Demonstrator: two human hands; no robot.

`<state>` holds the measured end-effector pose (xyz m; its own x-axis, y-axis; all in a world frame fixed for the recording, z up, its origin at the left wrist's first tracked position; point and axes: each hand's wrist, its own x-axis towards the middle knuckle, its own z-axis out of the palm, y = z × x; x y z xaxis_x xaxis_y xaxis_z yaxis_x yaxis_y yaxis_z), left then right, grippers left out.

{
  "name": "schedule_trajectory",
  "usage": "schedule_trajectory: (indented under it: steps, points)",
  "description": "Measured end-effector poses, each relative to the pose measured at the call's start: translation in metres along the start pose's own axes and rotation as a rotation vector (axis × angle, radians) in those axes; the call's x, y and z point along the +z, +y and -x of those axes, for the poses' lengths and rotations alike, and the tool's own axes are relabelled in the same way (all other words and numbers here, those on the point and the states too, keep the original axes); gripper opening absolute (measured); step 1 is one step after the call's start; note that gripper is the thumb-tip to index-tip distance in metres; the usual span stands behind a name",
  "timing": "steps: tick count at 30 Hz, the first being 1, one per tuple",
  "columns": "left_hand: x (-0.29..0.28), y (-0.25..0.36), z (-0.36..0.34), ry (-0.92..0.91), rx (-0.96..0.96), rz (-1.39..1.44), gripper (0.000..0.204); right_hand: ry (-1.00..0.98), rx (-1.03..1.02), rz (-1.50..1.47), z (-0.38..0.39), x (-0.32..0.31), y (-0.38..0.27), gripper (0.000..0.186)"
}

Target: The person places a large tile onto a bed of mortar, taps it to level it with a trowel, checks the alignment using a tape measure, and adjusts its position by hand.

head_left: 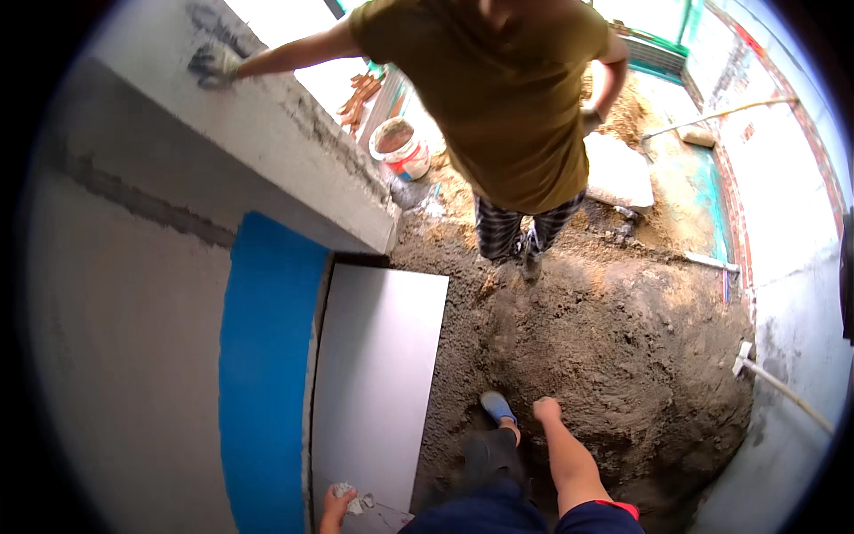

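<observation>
Grey plastered wall [133,329] is rising at left, bright blue painted patch [269,374] is covering its lower part. Pale concrete ledge [258,142] is running above, bounding bright opening [322,80]. Rough brown earthy floor [614,347] is spreading, lumpy and damp-looking, toward whitish wall [796,329] at right. Strong daylight is flooding in past green frame [656,46] at far end.

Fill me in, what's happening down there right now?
The person's left hand grips a pale, crumbly-looking clump by the near end of a large pale slab, which lies along the wall with the blue band. The right hand hangs over the rough brown ground, fingers curled, nothing visible in it. Ahead, a co-worker stands facing this way, a gloved hand on the pale ledge. A long-handled tool leans at the right wall.
</observation>
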<state>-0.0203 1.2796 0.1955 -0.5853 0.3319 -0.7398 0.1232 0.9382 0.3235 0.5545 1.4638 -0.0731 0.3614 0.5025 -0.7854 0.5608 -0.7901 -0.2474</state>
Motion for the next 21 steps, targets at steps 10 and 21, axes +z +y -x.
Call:
schedule_trajectory:
  steps: [10, 21]
  points:
    - [0.055, -0.138, 0.096, 0.144, -0.199, 0.159, 0.067, -0.18, 0.159, 0.145, -0.024, -0.041, 0.093, 0.014]
    - [0.178, -0.356, 0.215, 0.236, -0.79, 0.717, 0.086, -0.413, -0.367, 0.311, 0.083, 0.085, -0.191, 0.022]
